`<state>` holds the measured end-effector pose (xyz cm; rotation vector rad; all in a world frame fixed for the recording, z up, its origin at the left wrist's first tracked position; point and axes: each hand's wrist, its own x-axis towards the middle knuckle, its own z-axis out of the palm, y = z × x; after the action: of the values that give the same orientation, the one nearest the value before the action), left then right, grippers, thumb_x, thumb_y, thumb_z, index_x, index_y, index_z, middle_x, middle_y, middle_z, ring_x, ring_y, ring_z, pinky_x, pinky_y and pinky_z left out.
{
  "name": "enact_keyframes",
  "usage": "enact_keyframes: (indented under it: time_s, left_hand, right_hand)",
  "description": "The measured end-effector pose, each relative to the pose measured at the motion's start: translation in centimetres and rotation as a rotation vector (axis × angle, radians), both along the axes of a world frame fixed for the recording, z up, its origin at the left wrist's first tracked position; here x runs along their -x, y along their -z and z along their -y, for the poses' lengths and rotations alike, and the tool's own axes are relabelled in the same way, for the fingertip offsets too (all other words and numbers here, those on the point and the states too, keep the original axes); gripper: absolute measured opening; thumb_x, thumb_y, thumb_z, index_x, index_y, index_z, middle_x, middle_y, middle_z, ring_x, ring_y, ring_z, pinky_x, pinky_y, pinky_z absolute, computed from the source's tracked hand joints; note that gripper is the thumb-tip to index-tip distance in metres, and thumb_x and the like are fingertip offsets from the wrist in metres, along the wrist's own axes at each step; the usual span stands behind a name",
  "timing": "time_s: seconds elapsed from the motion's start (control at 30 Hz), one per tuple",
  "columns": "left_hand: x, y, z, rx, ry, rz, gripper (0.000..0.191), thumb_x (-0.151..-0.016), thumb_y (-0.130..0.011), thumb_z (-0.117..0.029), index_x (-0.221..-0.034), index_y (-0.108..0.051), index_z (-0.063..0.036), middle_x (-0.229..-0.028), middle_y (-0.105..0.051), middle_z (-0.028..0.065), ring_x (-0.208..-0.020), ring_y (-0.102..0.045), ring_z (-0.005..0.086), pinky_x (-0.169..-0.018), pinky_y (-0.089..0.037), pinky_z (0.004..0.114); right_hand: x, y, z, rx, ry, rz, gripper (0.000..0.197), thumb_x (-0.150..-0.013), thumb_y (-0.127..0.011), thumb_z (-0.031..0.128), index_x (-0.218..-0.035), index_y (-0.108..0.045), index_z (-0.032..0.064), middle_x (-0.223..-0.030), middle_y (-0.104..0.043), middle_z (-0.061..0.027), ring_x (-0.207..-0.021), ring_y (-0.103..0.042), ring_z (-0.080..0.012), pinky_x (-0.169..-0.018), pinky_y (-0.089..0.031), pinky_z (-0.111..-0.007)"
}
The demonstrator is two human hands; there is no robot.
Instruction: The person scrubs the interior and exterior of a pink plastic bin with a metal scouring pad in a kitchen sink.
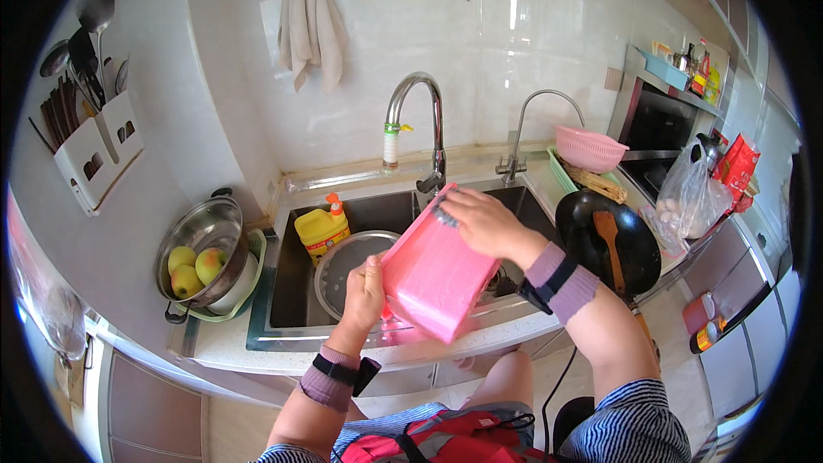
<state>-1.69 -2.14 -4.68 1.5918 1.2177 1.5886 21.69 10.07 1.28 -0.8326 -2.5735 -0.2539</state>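
Observation:
A pink plastic bin (pixel 437 283) is tilted over the double-bowl sink (pixel 276 296), its side turned up towards me. My left hand (pixel 364 292) grips it at the left edge, thumb on the outside. My right hand (pixel 487 222) presses a grey scouring pad (pixel 443 213) against the bin near its far edge. Below, in the left bowl, lies a round basin (pixel 319 280), partly hidden by the bin. A yellow detergent jug (pixel 319 230) with an orange pump stands behind it. The chrome faucet (pixel 438 122) rises just beyond the bin.
Left of the sink, a steel pot (pixel 218 225) holds several apples. A black wok (pixel 578 231) with a wooden spatula (pixel 607 238) sits to the right. Behind it are a pink colander (pixel 588 149) and a slim second tap (pixel 516 141). A plastic bag (pixel 691 199) stands farther right.

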Motion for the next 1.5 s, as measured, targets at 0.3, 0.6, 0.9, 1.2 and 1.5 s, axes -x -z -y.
enact_keyframes:
  time_s: [0.3, 0.6, 0.9, 1.2, 1.5]
  left_hand:
    - [0.1, 0.2, 0.4, 0.050, -0.111, -0.084, 0.052, -0.109, -0.033, -0.035, -0.113, -0.068, 0.0035, -0.092, -0.071, 0.0192, -0.085, -0.067, 0.0243, -0.079, -0.051, 0.035]
    - [-0.7, -0.4, 0.5, 0.017, -0.150, -0.094, 0.046, -0.107, -0.042, -0.028, -0.080, -0.056, 0.0056, -0.064, -0.052, 0.0096, -0.063, -0.046, 0.0143, -0.060, -0.043, 0.035]
    - [0.4, 1.3, -0.2, -0.022, -0.159, -0.077, 0.060, -0.109, -0.027, -0.036, -0.097, -0.066, 0.0072, -0.073, -0.065, 0.0146, -0.069, -0.062, 0.0218, -0.067, -0.048, 0.036]
    - [-0.6, 0.2, 0.0, 0.110, -0.130, -0.061, 0.064, -0.108, -0.029, -0.042, -0.098, -0.068, 0.0075, -0.071, -0.064, 0.0133, -0.069, -0.061, 0.0189, -0.066, -0.048, 0.035]
    - [0.0, 0.2, -0.1, 0.147, -0.094, -0.028, 0.056, -0.107, -0.037, -0.038, -0.085, -0.062, 0.0073, -0.065, -0.055, 0.0139, -0.064, -0.052, 0.0168, -0.064, -0.046, 0.037]
  right_hand:
    - [4.1, 1.3, 9.1, 0.056, -0.363, -0.023, 0.045, -0.083, -0.054, 0.010, -0.127, -0.058, -0.0028, -0.138, -0.055, -0.0182, -0.135, -0.045, -0.0368, -0.114, -0.035, -0.046]
    - [-1.4, -0.4, -0.8, 0.285, 0.067, -0.235, 0.044, -0.084, -0.053, 0.006, -0.127, -0.058, -0.0020, -0.128, -0.057, -0.0209, -0.125, -0.049, -0.0396, -0.108, -0.039, -0.048]
    - [4.6, 0.3, 11.0, 0.113, -0.419, -0.073, 0.043, -0.086, -0.052, 0.008, -0.127, -0.057, -0.0055, -0.136, -0.053, -0.0234, -0.134, -0.044, -0.0398, -0.114, -0.034, -0.047]
    - [0.3, -0.5, 3.1, -0.025, -0.051, -0.027, 0.044, -0.085, -0.054, 0.009, -0.128, -0.060, 0.0012, -0.133, -0.057, -0.0179, -0.130, -0.048, -0.0361, -0.113, -0.036, -0.048]
    - [2.0, 0.3, 5.3, 0.019, -0.184, 0.023, 0.048, -0.085, -0.057, 0.011, -0.132, -0.058, 0.0027, -0.141, -0.052, -0.0171, -0.136, -0.044, -0.0350, -0.114, -0.034, -0.047]
